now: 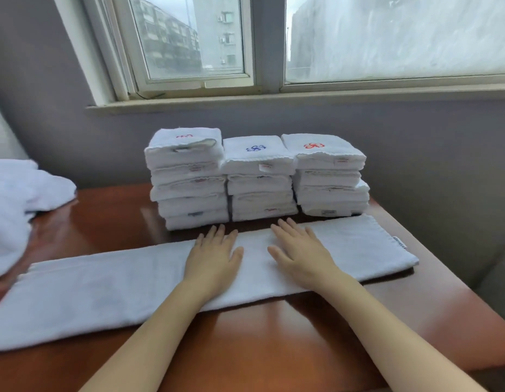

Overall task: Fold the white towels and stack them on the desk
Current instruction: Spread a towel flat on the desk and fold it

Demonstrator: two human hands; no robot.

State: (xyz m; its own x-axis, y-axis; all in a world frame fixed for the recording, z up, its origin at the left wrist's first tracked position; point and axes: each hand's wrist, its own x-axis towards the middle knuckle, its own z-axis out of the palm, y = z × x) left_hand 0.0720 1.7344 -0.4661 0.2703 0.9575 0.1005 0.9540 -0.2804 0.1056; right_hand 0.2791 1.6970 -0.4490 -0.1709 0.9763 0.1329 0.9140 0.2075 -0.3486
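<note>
Smoothing the long folded towel [104, 290] lying crosswise on the desk [259, 335], with left hand [214, 256] and right hand [299, 253] side by side on its middle, palms down, fingers straight and slightly spread, pressing rather than pinching. Likely calling next for lifting one end and bringing it over to the other (keeping clear of the three stacks [257, 179] just behind the far edge). Finding bare wood on the near side; working tight at left against the unfolded pile [16, 199], and at right close to the desk's edge

left hand [213, 257] flat, right hand [298, 251] flat
</note>
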